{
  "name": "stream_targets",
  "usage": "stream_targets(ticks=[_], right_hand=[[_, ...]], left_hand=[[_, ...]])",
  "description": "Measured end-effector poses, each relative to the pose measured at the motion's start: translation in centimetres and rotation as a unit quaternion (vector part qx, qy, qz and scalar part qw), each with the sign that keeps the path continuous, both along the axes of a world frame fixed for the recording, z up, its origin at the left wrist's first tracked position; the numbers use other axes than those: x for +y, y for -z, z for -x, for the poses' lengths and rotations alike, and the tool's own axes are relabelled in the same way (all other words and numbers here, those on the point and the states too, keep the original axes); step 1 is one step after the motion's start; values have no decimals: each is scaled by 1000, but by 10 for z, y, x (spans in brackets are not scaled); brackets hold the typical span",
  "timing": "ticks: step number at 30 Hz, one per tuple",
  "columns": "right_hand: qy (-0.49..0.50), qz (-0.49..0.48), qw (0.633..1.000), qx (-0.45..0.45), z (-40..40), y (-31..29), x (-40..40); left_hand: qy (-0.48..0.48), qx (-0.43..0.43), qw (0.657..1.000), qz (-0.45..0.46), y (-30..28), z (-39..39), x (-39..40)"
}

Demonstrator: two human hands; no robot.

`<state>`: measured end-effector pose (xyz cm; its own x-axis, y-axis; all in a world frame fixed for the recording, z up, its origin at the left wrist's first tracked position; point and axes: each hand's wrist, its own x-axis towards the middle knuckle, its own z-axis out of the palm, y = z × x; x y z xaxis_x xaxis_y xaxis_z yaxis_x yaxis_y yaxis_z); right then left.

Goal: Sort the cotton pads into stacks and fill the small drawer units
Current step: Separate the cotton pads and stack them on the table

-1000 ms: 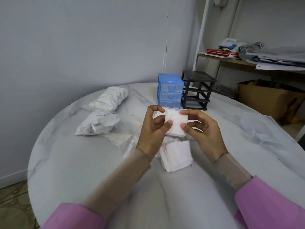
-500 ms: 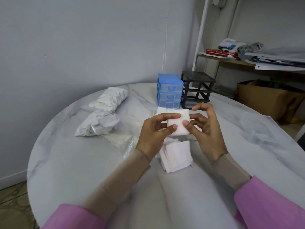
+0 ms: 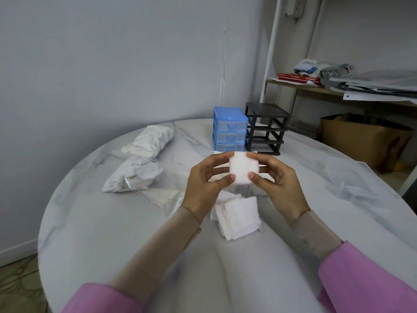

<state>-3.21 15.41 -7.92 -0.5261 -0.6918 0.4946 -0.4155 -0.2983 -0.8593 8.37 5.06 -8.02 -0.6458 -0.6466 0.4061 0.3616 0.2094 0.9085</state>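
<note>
Head view: both hands are raised over the round marble bench (image 3: 135,233), sharing one small stack of square white pads (image 3: 243,168). The left hand (image 3: 204,184) pinches its left edge, thumb at the near corner and fingers curled round the far side. The right hand (image 3: 278,181) pinches the right edge the same way. Below the hands a loose pile of pads (image 3: 239,215) lies on the bench. Beyond the stack stands a blue drawer unit (image 3: 229,128), its three drawers closed, with an empty black frame (image 3: 266,128) just beside it on the right. Two bags of pads (image 3: 140,161) lie to the left, and clear plastic (image 3: 352,179) lies to the right
</note>
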Motion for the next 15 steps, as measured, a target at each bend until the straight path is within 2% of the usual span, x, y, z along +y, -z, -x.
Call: stream_targets(ticks=[7,12,15], right_hand=[[104,99,989,-19,12,-21,9],[155,70,985,1,35,-22,6],[178,27,983,42,52,-27,2]], left_hand=[[-40,-9,998,49,5,3,-3],[-54,-73,986,137,1,11,-9],[-77,-157,959,225,-5,19,-15]])
